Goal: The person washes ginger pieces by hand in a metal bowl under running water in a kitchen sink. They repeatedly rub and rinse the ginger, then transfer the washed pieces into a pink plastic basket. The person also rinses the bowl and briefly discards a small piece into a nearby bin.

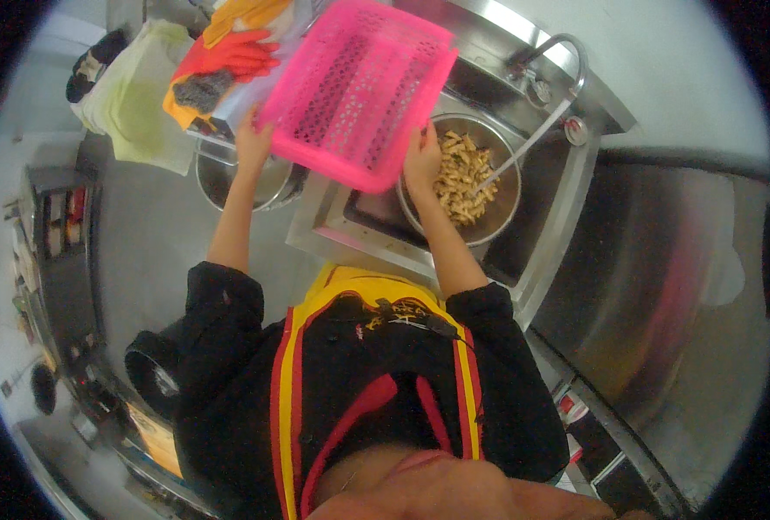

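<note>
A bright pink perforated plastic basket point(337, 95) is held up in front of me over the left side of the sink. My left hand point(253, 146) grips its near left corner, and my right hand point(422, 163) has hold of its right side. Just beyond my right hand, a round metal bowl point(518, 192) sits in the sink, filled with pale yellow, claw-like pieces point(467, 178) that look like chicken feet. A stream of water point(536, 134) runs from the curved faucet point(582, 65) into the bowl. The basket hides part of the sink.
Orange and red rubber gloves point(237, 56) and a grey scrubber point(203, 91) lie at the far left, beside a pale green cloth point(155, 108). Under my left forearm stands another metal pot point(214, 186). The steel sink edge point(567, 234) borders the right side.
</note>
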`<state>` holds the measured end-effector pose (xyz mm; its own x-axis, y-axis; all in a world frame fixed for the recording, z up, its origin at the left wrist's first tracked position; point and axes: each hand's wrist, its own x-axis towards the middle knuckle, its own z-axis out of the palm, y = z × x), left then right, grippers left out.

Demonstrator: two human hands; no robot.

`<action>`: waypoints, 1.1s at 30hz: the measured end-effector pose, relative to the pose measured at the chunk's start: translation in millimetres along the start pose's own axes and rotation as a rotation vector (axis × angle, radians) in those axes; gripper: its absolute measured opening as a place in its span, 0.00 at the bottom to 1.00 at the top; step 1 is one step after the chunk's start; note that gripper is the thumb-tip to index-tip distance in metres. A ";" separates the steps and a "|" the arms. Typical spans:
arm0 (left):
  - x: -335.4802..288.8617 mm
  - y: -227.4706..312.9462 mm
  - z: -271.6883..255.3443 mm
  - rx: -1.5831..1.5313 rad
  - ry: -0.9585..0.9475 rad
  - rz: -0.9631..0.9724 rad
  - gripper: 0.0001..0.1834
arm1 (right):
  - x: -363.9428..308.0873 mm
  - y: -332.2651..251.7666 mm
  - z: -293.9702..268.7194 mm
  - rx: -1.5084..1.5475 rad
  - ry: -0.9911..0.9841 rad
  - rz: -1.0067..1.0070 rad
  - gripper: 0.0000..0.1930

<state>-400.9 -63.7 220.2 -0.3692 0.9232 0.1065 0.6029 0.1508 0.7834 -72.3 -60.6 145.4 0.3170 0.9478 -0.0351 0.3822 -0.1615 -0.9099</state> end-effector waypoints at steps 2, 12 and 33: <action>-1.7 7.4 -2.3 -0.068 0.011 0.014 0.27 | -0.2 1.2 -1.6 -0.037 0.043 -0.039 0.22; -6.1 -0.3 -14.8 0.081 0.104 0.094 0.26 | -7.4 13.9 -28.9 0.155 0.114 0.057 0.18; -102.3 190.3 -12.0 -0.143 -0.246 0.381 0.19 | -69.4 119.2 -146.1 -0.176 0.152 0.321 0.14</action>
<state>-256.9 -133.6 365.8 0.0485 0.9622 0.2679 0.5532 -0.2492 0.7949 78.0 -185.8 99.8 0.5644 0.7920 -0.2328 0.3818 -0.5005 -0.7770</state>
